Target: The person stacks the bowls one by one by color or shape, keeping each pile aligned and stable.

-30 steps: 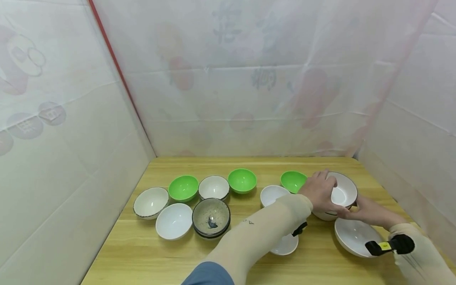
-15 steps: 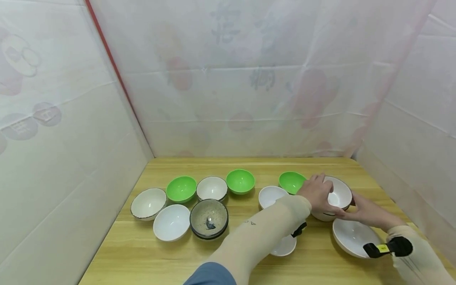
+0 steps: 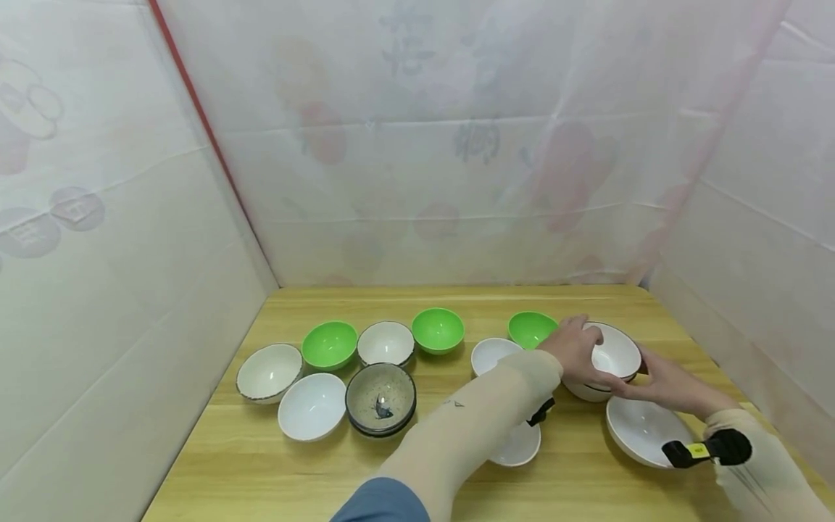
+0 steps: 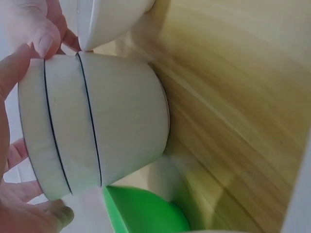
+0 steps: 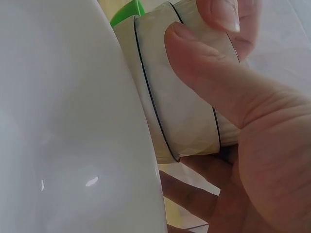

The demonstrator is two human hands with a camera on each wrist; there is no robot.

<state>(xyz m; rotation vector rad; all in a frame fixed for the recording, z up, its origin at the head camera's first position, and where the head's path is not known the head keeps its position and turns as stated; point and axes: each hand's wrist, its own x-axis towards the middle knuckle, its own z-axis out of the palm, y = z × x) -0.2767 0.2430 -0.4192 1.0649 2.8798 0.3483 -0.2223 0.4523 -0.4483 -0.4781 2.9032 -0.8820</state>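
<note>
A stack of three nested white bowls with thin dark rims (image 3: pixel 612 359) stands on the wooden table (image 3: pixel 261 471) at the right. My left hand (image 3: pixel 579 346) grips the stack's left side, and my right hand (image 3: pixel 636 378) grips its right side. In the left wrist view the stack (image 4: pixel 107 121) shows its outer walls, with fingers (image 4: pixel 41 36) curled over the rim. In the right wrist view my thumb (image 5: pixel 209 73) presses on the stack's wall (image 5: pixel 165 111), beside a large white bowl (image 5: pixel 63 121).
The large white bowl (image 3: pixel 642 431) lies just in front of the stack. A green bowl (image 3: pixel 531 328) and white bowls (image 3: pixel 492 355) (image 3: pixel 518 444) sit close to its left. Further left are more green and white bowls (image 3: pixel 329 344) and a dark speckled bowl (image 3: pixel 381 399). Fabric walls enclose the table.
The top bowl, tilted toward me a second ago, has settled level into the stack. Both hands keep their hold and have shifted slightly left.
</note>
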